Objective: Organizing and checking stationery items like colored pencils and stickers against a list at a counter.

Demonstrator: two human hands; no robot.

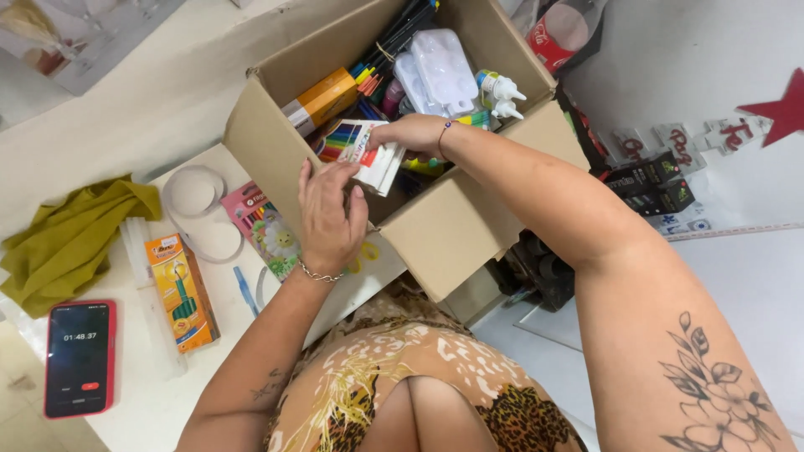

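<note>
An open cardboard box [452, 226] sits tilted at the table's edge, full of art supplies. Both hands reach into it. My right hand [412, 132] grips the far end of a flat white packet of coloured markers [362, 151] inside the box. My left hand [331, 213] rests over the box's near wall, its fingertips touching the packet's near end. Beside the packet lie an orange box [322, 99], white plastic paint palettes [440, 71], small white glue bottles [501, 94] and bundled pencils [394, 42].
On the white table to the left lie an orange pencil box [180, 293], a pink crayon pack [261, 224], clear round lids [194, 194], an olive cloth [71, 234] and a red-cased phone [78, 358]. Black boxes [649, 180] and a red star [779, 109] lie on the right.
</note>
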